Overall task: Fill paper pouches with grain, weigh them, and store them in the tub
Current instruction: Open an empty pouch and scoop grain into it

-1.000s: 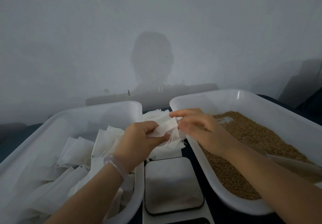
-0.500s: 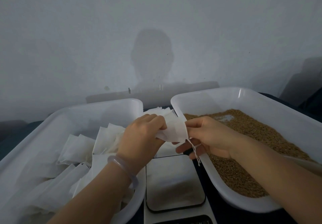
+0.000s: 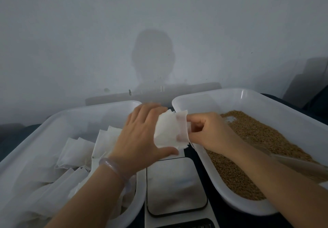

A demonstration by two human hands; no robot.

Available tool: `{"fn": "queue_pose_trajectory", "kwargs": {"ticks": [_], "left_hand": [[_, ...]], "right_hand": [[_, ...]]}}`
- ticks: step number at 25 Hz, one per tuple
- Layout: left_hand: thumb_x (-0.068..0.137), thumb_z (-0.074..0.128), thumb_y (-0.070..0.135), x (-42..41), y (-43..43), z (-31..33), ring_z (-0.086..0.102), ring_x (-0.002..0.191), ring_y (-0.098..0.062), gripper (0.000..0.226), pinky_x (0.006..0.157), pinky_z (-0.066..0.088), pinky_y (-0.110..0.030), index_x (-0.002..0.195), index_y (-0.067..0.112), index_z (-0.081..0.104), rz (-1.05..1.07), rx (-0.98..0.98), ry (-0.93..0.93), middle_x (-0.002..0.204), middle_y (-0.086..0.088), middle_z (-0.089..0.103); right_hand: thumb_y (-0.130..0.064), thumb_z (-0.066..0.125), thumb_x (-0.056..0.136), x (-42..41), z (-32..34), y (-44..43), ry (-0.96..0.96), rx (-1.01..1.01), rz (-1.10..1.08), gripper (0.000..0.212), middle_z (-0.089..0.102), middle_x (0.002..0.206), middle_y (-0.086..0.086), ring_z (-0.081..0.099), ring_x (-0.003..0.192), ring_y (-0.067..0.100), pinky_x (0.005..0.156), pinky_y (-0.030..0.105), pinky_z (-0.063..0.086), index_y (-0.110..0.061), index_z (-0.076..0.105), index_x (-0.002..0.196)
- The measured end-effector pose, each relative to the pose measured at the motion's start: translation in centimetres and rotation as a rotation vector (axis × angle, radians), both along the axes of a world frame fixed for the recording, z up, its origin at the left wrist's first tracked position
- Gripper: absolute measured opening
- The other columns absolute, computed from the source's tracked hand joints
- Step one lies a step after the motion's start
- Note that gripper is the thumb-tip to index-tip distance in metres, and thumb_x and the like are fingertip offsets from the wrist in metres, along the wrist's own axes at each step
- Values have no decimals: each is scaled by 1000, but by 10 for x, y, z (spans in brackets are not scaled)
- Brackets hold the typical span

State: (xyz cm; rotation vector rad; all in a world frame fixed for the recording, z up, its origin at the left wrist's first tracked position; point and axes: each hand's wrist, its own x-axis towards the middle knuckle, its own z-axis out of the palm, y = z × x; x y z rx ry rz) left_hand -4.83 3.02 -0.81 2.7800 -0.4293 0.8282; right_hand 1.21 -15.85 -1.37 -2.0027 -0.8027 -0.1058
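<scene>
A white paper pouch [image 3: 168,130] is held up between the two tubs, above the scale. My left hand [image 3: 140,135] wraps its left side, fingers spread behind it and thumb underneath. My right hand [image 3: 207,130] pinches its right edge, where the mouth looks pulled apart. The left white tub [image 3: 74,114] holds several white pouches [image 3: 76,149]. The right white tub [image 3: 236,96] holds brown grain [image 3: 262,139]. A scoop [image 3: 300,164] lies on the grain, partly hidden by my right forearm. A steel-topped scale [image 3: 175,187] sits between the tubs.
A plain grey wall stands right behind the tubs. A stack of empty pouches lies behind my hands, mostly hidden. The dark table surface [image 3: 195,156] shows in the narrow gap beside the scale. The scale's display edge [image 3: 186,225] is at the bottom.
The pouch has been lifted away from the stack and turned. My left hand moved up and spread around it, and my right hand shifted to pinch its right edge.
</scene>
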Motion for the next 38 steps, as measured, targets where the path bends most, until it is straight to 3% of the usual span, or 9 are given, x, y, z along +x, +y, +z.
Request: {"fn": "queue_pose_trajectory", "kwargs": {"ticks": [3, 8, 10, 15, 19, 24, 30, 34, 38], "left_hand": [[48, 70, 69, 0, -14, -4, 42, 122, -17, 107, 106, 21, -23, 134, 12, 43, -62, 51, 79, 131, 0, 50], [60, 70, 53, 3, -17, -10, 59, 68, -18, 51, 78, 39, -27, 90, 12, 62, -95, 70, -85, 78, 3, 65], [70, 59, 48, 5, -18, -12, 56, 61, -19, 38, 76, 46, -31, 81, 11, 61, -108, 80, -128, 69, 3, 61], [64, 67, 57, 6, -19, -12, 60, 67, -14, 49, 77, 39, -25, 88, 15, 64, -94, 120, -56, 76, 6, 65], [70, 61, 42, 4, -23, -11, 62, 63, -18, 40, 65, 45, -26, 93, 10, 64, -85, 85, -29, 76, 2, 65], [68, 74, 31, 1, -26, -11, 57, 56, -13, 32, 53, 17, -5, 92, 13, 62, -108, 56, 22, 74, 3, 63], [68, 78, 23, 2, -22, -12, 35, 66, -3, 42, 58, 21, -12, 105, 16, 59, -98, 88, 51, 88, 4, 63], [83, 61, 35, 4, -21, -14, 42, 76, -3, 36, 57, 26, -9, 116, 27, 46, -67, 24, 124, 99, 16, 49], [72, 66, 20, 6, -14, -16, 52, 66, 1, 30, 61, 38, -8, 92, 35, 49, -28, -218, 155, 74, 21, 48]], "right_hand": [[-11, 69, 81, -4, -1, 3, -77, -101, 136, 8, 59, 57, 6, 50, 49, 19, 48, 24, 39, -13, 73, 75], [-18, 69, 82, -6, -3, 6, -23, -121, 166, 24, 65, 63, -8, 58, 56, 2, 52, 17, 45, -35, 69, 66], [-28, 74, 78, -5, -4, 7, 7, -126, 129, 14, 64, 60, 1, 52, 51, 3, 50, 19, 40, -21, 70, 67], [-30, 77, 76, -5, -2, 8, 17, -157, 139, 17, 66, 60, 5, 62, 56, 20, 54, 34, 49, -24, 68, 64], [-29, 78, 74, -5, -2, 8, 14, -140, 130, 18, 64, 61, 7, 56, 54, 12, 55, 35, 47, -31, 65, 62], [-31, 75, 74, -4, -2, 5, 36, -144, 157, 20, 62, 60, 7, 49, 53, 5, 52, 26, 41, -25, 64, 59], [-24, 72, 77, -5, -3, 6, 16, -157, 145, 26, 57, 53, -4, 48, 49, 0, 49, 20, 40, -31, 59, 56], [-15, 68, 80, -8, 2, 6, -5, -209, 150, 29, 56, 55, -10, 51, 50, -1, 50, 19, 41, -31, 56, 58], [-34, 63, 83, -7, 28, -20, 47, -226, 151, 9, 70, 84, -13, 64, 74, -2, 67, 19, 54, -38, 70, 87]]}}
